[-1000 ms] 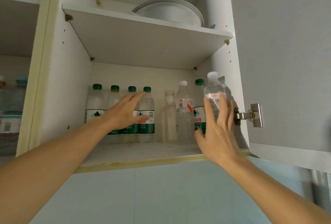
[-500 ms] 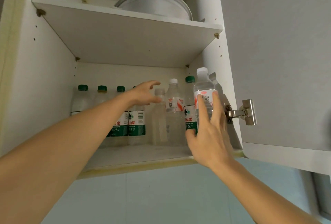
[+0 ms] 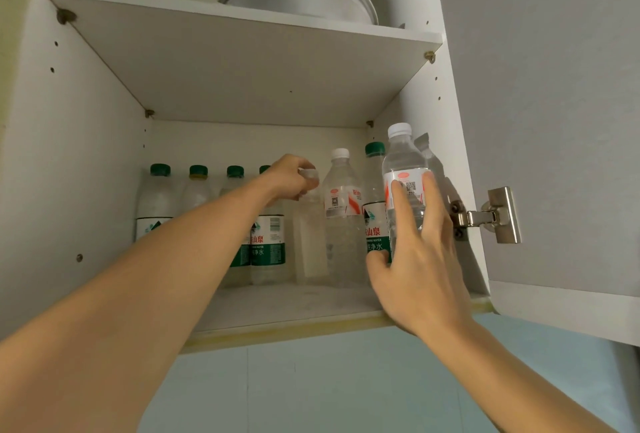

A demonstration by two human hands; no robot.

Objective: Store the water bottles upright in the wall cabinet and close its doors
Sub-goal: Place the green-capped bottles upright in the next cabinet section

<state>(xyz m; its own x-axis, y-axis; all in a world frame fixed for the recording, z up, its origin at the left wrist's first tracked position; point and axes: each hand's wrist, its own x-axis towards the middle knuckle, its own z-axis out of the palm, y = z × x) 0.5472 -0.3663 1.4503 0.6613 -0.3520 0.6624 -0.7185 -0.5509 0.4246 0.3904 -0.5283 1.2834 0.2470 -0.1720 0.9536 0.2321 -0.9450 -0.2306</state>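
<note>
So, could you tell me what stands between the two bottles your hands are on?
In the head view, a white-capped clear bottle and a green-capped bottle.

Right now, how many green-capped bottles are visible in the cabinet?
5: four in a row at the left, one at the right behind the held bottle. Others may be hidden.

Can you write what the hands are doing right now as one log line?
left hand: grips clear-capped bottle top | right hand: holds white-capped bottle | cabinet door: open
</note>
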